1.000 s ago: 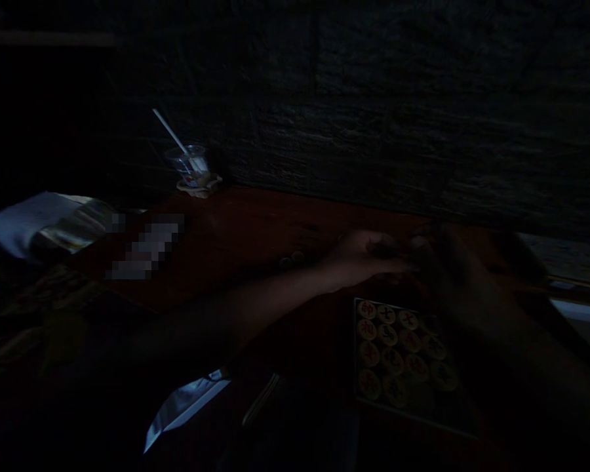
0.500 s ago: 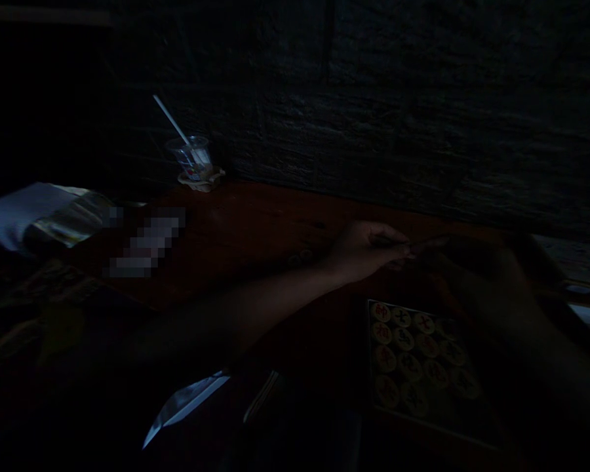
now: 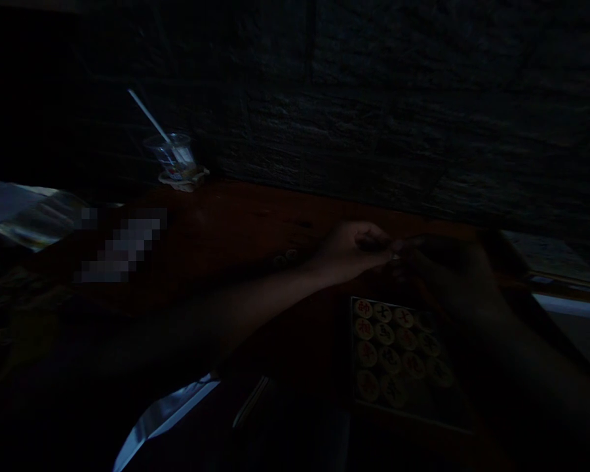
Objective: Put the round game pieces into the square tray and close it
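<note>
A dark, rough stone-like wall [image 3: 423, 131] fills the far half of the scene. Below it a reddish-brown wooden surface [image 3: 246, 216] runs from the far left to the right edge.

The person's left forearm lies across this surface from the near left. The left hand [image 3: 356, 246] rests on the wood right of centre, its fingers curled inward. The right hand [image 3: 442, 275], deep in shadow and blurred, extends from the near right and meets the left one fingertip to fingertip.

The left grip looks clenched around something small and dark. The light is too poor to tell what it is, or whether it is truly pinched. The right grip cannot be made out either.

Just on the near side of the two hands lies a shallow dark rectangular box [image 3: 353, 367]. It holds rows of pale round game discs [image 3: 383, 333] marked with red or dark characters. The right wrist hides the box's right side.

At the far left edge sits a crumpled silvery foil bag [image 3: 24, 219]. A pale bluish-white sheet [image 3: 162, 414] lies at the near edge, left of centre.

Against the wall on the far left, a clear plastic cup [image 3: 174, 154] stands upright. A thin white straw [image 3: 147, 118] in it leans to the left.

Two small round pieces [image 3: 285, 257] lie on the surface just left of the left wrist, too dim to read.
</note>
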Motion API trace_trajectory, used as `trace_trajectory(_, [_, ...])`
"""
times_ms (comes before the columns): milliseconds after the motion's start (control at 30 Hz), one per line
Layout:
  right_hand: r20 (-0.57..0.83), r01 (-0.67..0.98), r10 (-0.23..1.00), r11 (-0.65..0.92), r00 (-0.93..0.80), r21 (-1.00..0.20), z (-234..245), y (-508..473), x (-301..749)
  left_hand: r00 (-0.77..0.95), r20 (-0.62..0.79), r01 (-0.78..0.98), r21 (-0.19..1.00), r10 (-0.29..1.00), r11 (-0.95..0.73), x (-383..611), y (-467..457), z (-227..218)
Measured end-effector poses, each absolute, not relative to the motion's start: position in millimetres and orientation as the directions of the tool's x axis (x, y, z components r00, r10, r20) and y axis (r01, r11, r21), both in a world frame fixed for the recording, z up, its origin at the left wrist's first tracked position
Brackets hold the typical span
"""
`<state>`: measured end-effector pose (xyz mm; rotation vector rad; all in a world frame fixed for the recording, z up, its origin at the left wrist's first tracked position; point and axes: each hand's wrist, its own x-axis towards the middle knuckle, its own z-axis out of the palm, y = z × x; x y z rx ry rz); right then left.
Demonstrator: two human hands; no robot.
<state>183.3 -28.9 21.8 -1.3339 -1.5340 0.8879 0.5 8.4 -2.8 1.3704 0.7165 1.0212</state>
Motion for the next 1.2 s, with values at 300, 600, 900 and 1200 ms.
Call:
trace_trajectory(300, [0.156, 0.114, 0.984, 0.165, -0.089, -0.980, 12.0, -22.0, 184.6, 0.377, 0.122, -0.153, 0.986, 0.918, -0.068, -3.7, 5.4, 0.4])
trace_trajectory(600, [0.149, 0.093, 0.984, 0.158, -0.102, -0.983, 7.8, -20.6, 188.0, 0.367, 0.174, -0.165, 0.979, 0.914, -0.120, -3.8, 5.4, 0.3])
trace_trajectory(900, [0.128, 0.139, 0.987, 0.142, -0.100, -0.980, 15.3, -25.4, 185.2, 0.406, 0.331, -0.043, 0.938, 0.852, -0.344, -5.3, 4.8, -1.2])
trace_trajectory(1200, [0.144, 0.102, 0.979, 0.159, -0.143, -0.982, 18.0, -27.0, 182.7, 0.388, 0.280, -0.047, 0.958, 0.878, -0.284, -3.7, 4.9, -1.4])
